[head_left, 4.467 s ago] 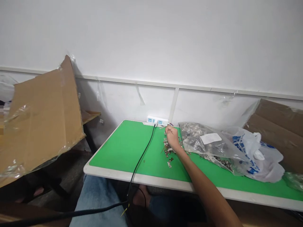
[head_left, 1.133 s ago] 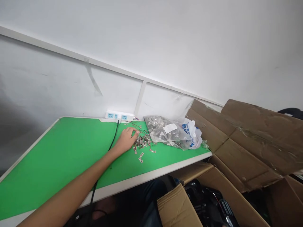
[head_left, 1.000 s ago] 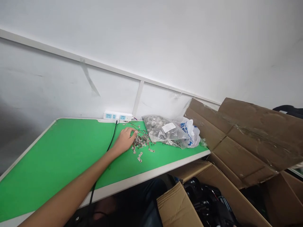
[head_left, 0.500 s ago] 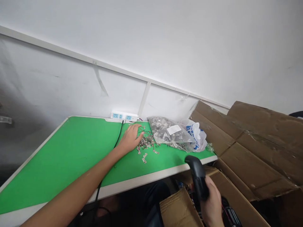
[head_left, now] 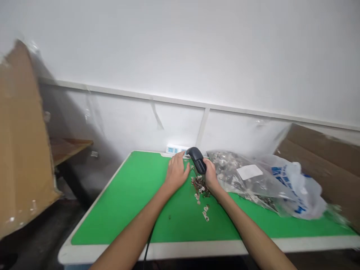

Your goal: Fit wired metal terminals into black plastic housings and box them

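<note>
Against the white wall (head_left: 180, 56) stands the green-topped counter (head_left: 120, 210). On its right side lies a clear plastic bag (head_left: 226, 167) of small metal parts, against a white carrier bag (head_left: 298, 187) with blue print. The left hand (head_left: 176, 172) is spread, thumb wide of the fingers; whether it touches the black curved part (head_left: 197, 159) I cannot tell. The right hand (head_left: 210, 174) grips that part over the counter's far side, near the power strip (head_left: 172, 149). Loose metal pieces (head_left: 199, 185) lie clustered beside the right hand.
</note>
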### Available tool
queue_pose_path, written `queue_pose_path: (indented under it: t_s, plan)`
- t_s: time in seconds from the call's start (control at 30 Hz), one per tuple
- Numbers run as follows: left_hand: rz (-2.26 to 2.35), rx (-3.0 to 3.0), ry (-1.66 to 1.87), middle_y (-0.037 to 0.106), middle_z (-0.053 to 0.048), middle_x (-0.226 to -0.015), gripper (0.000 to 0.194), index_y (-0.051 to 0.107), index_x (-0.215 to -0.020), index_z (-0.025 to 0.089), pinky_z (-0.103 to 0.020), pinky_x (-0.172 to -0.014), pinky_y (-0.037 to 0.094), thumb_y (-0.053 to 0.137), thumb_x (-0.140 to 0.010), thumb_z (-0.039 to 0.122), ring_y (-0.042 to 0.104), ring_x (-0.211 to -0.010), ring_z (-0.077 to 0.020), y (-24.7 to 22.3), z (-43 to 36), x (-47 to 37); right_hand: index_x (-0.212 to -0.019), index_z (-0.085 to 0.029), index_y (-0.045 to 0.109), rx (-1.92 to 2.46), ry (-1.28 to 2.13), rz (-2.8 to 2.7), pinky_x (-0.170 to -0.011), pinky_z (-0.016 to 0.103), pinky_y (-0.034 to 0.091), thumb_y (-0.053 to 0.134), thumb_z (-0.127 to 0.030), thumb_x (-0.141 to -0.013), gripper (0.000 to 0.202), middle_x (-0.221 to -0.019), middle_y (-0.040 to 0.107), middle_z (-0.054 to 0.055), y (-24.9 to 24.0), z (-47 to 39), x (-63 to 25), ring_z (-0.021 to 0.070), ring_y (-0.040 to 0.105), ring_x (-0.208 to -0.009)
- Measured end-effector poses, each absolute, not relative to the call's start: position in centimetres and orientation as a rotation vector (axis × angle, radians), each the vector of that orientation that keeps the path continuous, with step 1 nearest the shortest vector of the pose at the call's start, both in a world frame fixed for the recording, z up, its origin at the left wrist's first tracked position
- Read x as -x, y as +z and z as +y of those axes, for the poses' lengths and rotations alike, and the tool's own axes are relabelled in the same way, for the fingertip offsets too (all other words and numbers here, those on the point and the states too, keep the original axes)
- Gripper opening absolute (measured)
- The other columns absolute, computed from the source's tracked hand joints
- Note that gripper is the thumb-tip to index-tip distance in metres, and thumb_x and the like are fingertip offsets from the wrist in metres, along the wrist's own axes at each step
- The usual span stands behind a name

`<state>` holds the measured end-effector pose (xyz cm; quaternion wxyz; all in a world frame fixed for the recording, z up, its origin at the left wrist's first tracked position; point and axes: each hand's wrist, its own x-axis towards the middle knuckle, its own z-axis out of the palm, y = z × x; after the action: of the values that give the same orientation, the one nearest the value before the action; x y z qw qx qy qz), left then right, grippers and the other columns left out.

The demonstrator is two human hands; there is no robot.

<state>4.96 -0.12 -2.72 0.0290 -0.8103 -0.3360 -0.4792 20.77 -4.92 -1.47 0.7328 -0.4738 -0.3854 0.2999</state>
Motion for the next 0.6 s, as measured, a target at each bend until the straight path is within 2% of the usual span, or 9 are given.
queue_pose_path:
  t_s: [0.1,0.2,0.27,0.33,0.4,0.5,0.6]
  plan:
    - [-0.953,2.538,-1.361,0.055,-0.021,-0.151,0.067,0.035,-0.16,0.018,-0.054,-0.108,0.052,0.059,-0.098,0.024,0.056,-0.136,-0.0364,-2.4,-0.3,-4.6,-0.08,-0.023,0.064,0.943,0.939,-0.683,-0.051,0.026,0.047,0.08,-0.054,-0.069,0.036,-0.071,0.063,-0.002,-2.8,-5.3,-20.1,0.0166,0.058,-0.063]
    - [-0.755,2.629,-1.231,0.046,-0.015,-0.163,0.068,0.039,-0.16,0.029,-0.057,-0.113,0.049,0.061,-0.096,0.02,0.052,-0.142,-0.0371,-1.8,-0.6,-4.4,-0.085,-0.024,0.065,0.802,1.233,-0.688,-0.045,0.026,0.048,0.082,-0.049,-0.075,0.032,-0.07,0.066,-0.002,-2.7,-7.1,-20.0,0.0158,0.059,-0.056]
    - [-0.677,2.654,-1.223,0.044,-0.013,-0.165,0.065,0.044,-0.157,0.031,-0.06,-0.116,0.047,0.062,-0.096,0.018,0.048,-0.146,-0.0375,-1.4,-0.5,-4.1,-0.086,-0.023,0.066,0.735,1.319,-0.724,-0.045,0.026,0.05,0.084,-0.046,-0.076,0.031,-0.073,0.068,-0.001,-2.1,-8.1,-20.2,0.0149,0.06,-0.056]
    - [-0.632,2.677,-1.235,0.046,-0.013,-0.164,0.061,0.048,-0.154,0.029,-0.062,-0.118,0.045,0.062,-0.096,0.017,0.046,-0.149,-0.037,-1.1,-0.3,-3.8,-0.087,-0.023,0.067,0.704,1.344,-0.752,-0.045,0.024,0.051,0.087,-0.045,-0.075,0.032,-0.076,0.069,-0.002,-1.3,-8.6,-20.5,0.0141,0.061,-0.058]
    - [-0.57,2.738,-1.199,0.053,-0.014,-0.158,0.059,0.048,-0.153,0.027,-0.06,-0.116,0.048,0.062,-0.097,0.018,0.051,-0.146,-0.0353,-0.8,0.0,-3.5,-0.088,-0.023,0.068,0.7,1.353,-0.781,-0.044,0.023,0.051,0.089,-0.046,-0.073,0.035,-0.076,0.069,-0.002,-0.8,-8.7,-20.7,0.0139,0.062,-0.06]
    - [-0.467,2.839,-1.118,0.059,-0.015,-0.152,0.059,0.045,-0.156,0.025,-0.054,-0.11,0.055,0.062,-0.099,0.02,0.061,-0.137,-0.0322,-0.6,0.3,-3.1,-0.09,-0.022,0.069,0.732,1.379,-0.86,-0.045,0.024,0.051,0.088,-0.053,-0.074,0.039,-0.075,0.07,-0.001,-0.7,-8.5,-21.2,0.0142,0.062,-0.058]
    - [-0.365,2.896,-1.084,0.06,-0.015,-0.15,0.056,0.045,-0.157,0.027,-0.05,-0.109,0.057,0.059,-0.103,0.02,0.063,-0.135,-0.0296,-0.3,0.6,-3.0,-0.09,-0.022,0.068,0.807,1.402,-0.974,-0.047,0.025,0.05,0.082,-0.064,-0.078,0.046,-0.069,0.071,0.0,-0.8,-8.3,-21.9,0.0142,0.06,-0.053]
